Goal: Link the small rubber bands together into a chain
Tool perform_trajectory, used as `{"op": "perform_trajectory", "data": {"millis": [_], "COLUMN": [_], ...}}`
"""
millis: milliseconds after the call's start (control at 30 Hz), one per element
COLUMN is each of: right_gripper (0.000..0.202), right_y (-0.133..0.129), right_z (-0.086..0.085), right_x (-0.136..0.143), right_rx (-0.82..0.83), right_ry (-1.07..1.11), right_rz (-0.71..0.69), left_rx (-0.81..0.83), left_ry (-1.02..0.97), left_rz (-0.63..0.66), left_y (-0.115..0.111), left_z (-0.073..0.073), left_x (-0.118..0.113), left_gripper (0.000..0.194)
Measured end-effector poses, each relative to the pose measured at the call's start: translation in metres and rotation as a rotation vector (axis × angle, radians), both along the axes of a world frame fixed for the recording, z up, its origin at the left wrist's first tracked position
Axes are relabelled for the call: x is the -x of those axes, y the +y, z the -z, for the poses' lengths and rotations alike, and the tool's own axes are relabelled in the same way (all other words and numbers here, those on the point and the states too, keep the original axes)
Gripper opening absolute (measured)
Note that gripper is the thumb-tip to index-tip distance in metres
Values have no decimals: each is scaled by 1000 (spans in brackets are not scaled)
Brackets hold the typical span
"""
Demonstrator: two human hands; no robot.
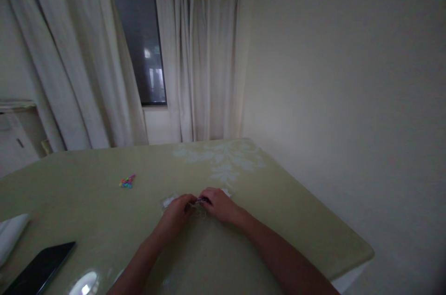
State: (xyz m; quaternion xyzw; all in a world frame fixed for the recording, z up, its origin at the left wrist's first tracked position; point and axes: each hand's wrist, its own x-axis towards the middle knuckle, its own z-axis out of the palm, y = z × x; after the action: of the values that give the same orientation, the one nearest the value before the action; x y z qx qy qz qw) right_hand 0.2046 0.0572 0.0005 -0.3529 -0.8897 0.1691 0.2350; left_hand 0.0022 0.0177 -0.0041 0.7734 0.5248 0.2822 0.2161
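My left hand and my right hand meet close together over the middle of the table. Both have curled, pinching fingers. Between the fingertips is a small, dark and whitish bundle, mostly covered by the fingers and too blurred to name. Thin pale loops like thread show just below it. A clear packet with a white patch lies beyond my left hand, partly covered by it. Another white piece shows behind my right hand.
A little heap of brightly coloured small pieces lies farther off to the left. At the near left are a black tablet-like slab and a white object. The table meets a wall on the right; curtains hang behind.
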Motion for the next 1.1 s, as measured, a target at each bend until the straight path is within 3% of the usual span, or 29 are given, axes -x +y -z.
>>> {"op": "perform_trajectory", "data": {"millis": [333,533,733,1100], "right_gripper": [16,50,23,15], "right_y": [-1,7,6,0], "right_z": [-5,0,6,7], "right_x": [-7,-16,-10,-2], "right_rx": [50,115,84,-21], "right_ry": [-4,-31,-83,-111], "right_rz": [-49,-131,-115,-46], "left_rx": [-2,1,5,-25], "left_ry": [111,111,83,86], "left_rz": [-38,13,-11,-32], "left_y": [-6,-11,-5,-4], "left_z": [-3,-2,12,8], "left_x": [4,1,-11,-14], "left_gripper": [27,35,30,23]}}
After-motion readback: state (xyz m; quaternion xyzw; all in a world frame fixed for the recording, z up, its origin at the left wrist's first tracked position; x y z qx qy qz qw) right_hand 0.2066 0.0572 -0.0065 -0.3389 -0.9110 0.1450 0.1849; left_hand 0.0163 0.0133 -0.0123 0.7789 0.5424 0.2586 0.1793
